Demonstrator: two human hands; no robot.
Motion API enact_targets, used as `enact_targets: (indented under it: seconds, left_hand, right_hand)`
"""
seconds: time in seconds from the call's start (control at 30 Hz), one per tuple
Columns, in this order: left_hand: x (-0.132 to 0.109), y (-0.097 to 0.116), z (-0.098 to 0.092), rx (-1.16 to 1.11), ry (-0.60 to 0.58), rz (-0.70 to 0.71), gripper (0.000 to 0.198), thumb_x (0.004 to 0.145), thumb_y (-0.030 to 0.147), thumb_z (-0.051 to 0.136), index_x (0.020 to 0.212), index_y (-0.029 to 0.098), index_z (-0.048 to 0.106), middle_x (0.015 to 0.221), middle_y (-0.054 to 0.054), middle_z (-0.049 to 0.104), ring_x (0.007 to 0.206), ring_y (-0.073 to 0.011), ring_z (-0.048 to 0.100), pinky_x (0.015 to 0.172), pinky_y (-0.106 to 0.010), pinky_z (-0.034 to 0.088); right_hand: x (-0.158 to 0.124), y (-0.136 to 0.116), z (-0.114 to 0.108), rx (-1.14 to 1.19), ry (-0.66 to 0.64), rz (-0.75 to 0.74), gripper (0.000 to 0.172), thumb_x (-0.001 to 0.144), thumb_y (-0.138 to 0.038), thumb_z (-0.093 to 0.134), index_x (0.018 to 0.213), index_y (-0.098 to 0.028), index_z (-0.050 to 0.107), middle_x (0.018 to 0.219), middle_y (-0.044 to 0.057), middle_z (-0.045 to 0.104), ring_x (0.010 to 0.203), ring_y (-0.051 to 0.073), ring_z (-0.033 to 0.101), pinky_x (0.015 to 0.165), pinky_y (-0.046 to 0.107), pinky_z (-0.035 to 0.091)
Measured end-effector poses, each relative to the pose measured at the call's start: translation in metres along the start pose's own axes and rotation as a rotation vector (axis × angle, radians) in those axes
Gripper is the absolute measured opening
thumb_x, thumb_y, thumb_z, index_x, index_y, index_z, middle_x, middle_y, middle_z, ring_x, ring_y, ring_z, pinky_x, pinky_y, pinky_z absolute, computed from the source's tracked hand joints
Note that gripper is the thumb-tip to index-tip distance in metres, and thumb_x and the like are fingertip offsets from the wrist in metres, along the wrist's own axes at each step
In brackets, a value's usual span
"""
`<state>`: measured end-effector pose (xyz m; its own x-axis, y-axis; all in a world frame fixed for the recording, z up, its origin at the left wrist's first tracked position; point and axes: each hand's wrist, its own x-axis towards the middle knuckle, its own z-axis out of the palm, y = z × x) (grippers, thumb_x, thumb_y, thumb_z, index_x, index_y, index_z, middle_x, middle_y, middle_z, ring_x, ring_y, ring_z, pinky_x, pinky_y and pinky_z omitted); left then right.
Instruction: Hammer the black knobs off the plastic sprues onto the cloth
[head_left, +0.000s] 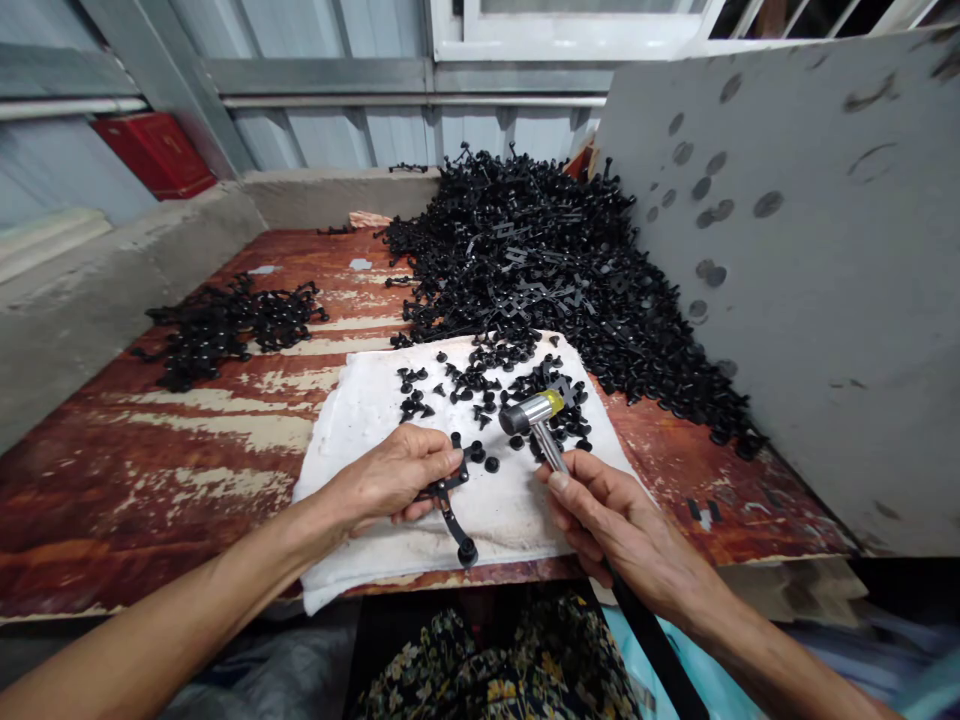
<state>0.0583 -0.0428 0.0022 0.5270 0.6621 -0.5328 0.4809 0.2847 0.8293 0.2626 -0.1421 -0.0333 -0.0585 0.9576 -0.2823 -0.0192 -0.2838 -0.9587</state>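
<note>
My left hand (409,470) pinches a black jointed bracket (451,515) with round knobs at its ends, held over the white cloth (337,520). One arm of the bracket points down toward me. In my right hand (607,510) is a mallet (536,408), gripped by its handle. Its head has a dark face on one end and a yellow one on the other, and it is raised to the right of the bracket, apart from it. Loose black knobs (480,385) lie scattered on the cloth beyond my hands.
A large heap of black parts (525,250) fills the back of the worn red-brown table (172,450). A smaller pile of black brackets (232,325) lies at the left. A grey panel (810,300) stands along the right side. A red box (157,155) sits on the ledge at back left.
</note>
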Motion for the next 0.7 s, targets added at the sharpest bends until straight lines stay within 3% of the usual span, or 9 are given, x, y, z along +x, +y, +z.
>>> enact_targets:
  seconds: [0.23, 0.33, 0.47, 0.7]
  left_hand:
    - [0.007, -0.001, -0.01, -0.043, -0.094, -0.004, 0.047, 0.063, 0.058, 0.069, 0.058, 0.019, 0.045, 0.034, 0.01, 0.037, 0.027, -0.001, 0.027, 0.029, -0.014, 0.017]
    - [0.013, -0.001, -0.017, -0.012, -0.115, -0.012, 0.047, 0.063, 0.056, 0.072, 0.058, 0.018, 0.046, 0.039, 0.008, 0.042, 0.028, -0.0011, 0.031, 0.03, -0.013, 0.018]
    - [0.021, 0.001, -0.026, 0.008, -0.175, -0.011, 0.046, 0.061, 0.054, 0.075, 0.06, 0.016, 0.049, 0.046, 0.004, 0.051, 0.029, -0.0011, 0.035, 0.03, -0.013, 0.019]
    - [0.021, -0.001, -0.03, -0.016, -0.226, -0.011, 0.048, 0.061, 0.055, 0.077, 0.061, 0.015, 0.051, 0.047, 0.004, 0.053, 0.029, -0.001, 0.035, 0.03, -0.013, 0.019]
  right_hand:
    - [-0.002, -0.008, 0.001, -0.055, 0.03, 0.026, 0.039, 0.086, -0.06, 0.051, 0.078, -0.021, 0.048, 0.06, -0.008, 0.043, 0.038, 0.004, 0.03, 0.032, 0.016, 0.029]
    - [-0.005, -0.011, 0.001, -0.177, 0.024, 0.037, 0.039, 0.089, -0.058, 0.043, 0.075, -0.022, 0.047, 0.057, -0.008, 0.04, 0.04, 0.007, 0.031, 0.034, 0.018, 0.03]
    - [-0.007, -0.015, 0.0, -0.358, 0.002, 0.004, 0.033, 0.092, -0.051, 0.039, 0.088, -0.021, 0.052, 0.063, -0.005, 0.043, 0.043, 0.009, 0.036, 0.036, 0.02, 0.033]
    - [-0.01, -0.017, 0.001, -0.393, 0.038, -0.001, 0.031, 0.092, -0.048, 0.039, 0.091, -0.02, 0.052, 0.061, -0.006, 0.04, 0.044, 0.009, 0.035, 0.036, 0.021, 0.028]
